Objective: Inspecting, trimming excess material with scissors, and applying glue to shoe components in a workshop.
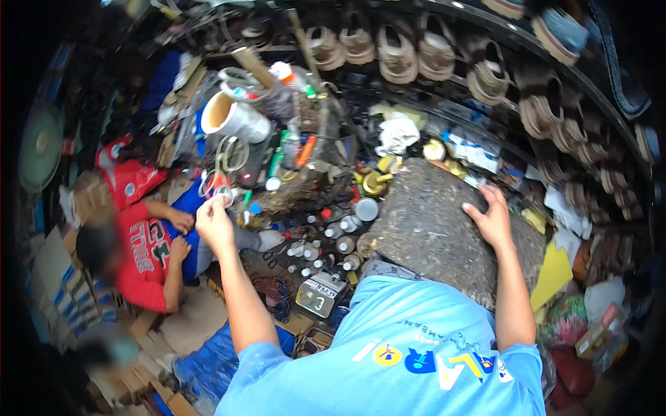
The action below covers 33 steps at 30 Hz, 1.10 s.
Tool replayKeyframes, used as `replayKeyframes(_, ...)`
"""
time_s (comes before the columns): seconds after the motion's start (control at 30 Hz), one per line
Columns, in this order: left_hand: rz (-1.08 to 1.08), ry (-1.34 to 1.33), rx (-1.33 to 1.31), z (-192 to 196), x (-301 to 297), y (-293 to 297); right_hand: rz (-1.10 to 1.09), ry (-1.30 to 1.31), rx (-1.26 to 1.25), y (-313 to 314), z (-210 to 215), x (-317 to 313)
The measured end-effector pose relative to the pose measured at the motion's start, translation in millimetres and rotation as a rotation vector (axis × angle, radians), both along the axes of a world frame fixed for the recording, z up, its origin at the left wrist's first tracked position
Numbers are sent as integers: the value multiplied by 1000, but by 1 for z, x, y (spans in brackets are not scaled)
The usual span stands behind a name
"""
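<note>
Your right hand (pixel 494 216) lies flat, fingers spread, on the upper edge of the big rough grey slab (pixel 433 229) in front of you, while your left hand (pixel 211 220) is raised well apart to the left, fingertips pinched on something too small to tell. Below the cluster of small white-capped bottles (pixel 331 248) sits a pale rectangular plate with dark print (pixel 318 292). A yellow sheet (pixel 553 272) leans at the slab's right, and a seated person in a red shirt (pixel 147 258) is at left.

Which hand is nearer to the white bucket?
The left hand. It is raised just below the white bucket, while the right hand rests far right on the grey stone block.
</note>
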<state>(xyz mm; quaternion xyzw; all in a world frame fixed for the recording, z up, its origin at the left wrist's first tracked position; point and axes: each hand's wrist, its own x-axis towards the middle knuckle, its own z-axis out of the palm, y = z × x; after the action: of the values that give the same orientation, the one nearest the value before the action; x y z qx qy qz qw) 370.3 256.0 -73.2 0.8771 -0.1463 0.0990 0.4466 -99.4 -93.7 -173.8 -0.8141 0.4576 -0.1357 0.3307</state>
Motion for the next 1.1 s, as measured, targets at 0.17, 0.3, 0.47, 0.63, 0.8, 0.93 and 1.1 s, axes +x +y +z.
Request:
replayKeyframes(0.17, -498, 373, -217, 24, -189, -115, -51, -452, -99, 50, 35, 19)
replayKeyframes(0.3, -1021, -24, 370, -37, -256, -148, 440, -206, -157, 74, 24, 18)
replayKeyframes(0.47, -967, -138, 469, -41, -259, -152, 557, 255, -267, 59, 34, 25)
replayKeyframes(0.63, -864, -60, 754, -40, -261, -162, 84, 333, -320, 17, 3, 18)
replayKeyframes(0.8, -826, 48, 751, -9, -242, -155, 634, -110, -151, 71, 24, 14)
replayKeyframes(0.93, -803, -198, 591, 36, -183, -174, 569, -226, -217, 67, 7, -4)
replayKeyframes(1.1, -636, -915, 628, 76, -55, -242, 378, -261, -116, 71, 24, 8)
